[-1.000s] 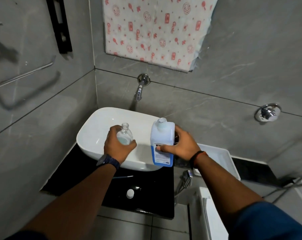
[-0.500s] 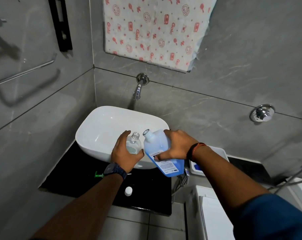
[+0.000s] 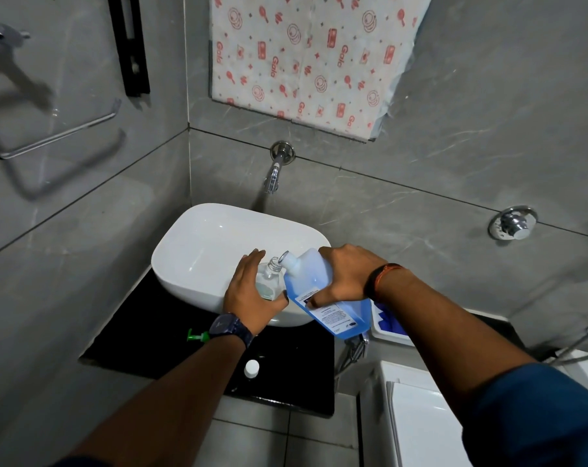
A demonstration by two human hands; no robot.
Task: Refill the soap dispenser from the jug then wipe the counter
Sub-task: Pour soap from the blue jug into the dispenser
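Center frame: right hand (image 3: 348, 274) is gripping the tilted, likely heavy jug (image 3: 307, 279) mid-body — left hand (image 3: 248, 296) is clasping the light, tippy-looking dispenser (image 3: 269, 281).

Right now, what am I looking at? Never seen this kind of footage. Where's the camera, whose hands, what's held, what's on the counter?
No robot here: a person works with bare hands. The one camera sits on their head, looking forward and down. The left hand, the one with the watch, grips a small clear dispenser bottle over the near rim of the white basin. The right hand holds a blue soap jug, tilted so its spout meets the bottle's open neck. On the black counter lie a green pump head and a small white cap. A wall tap sits above the basin.
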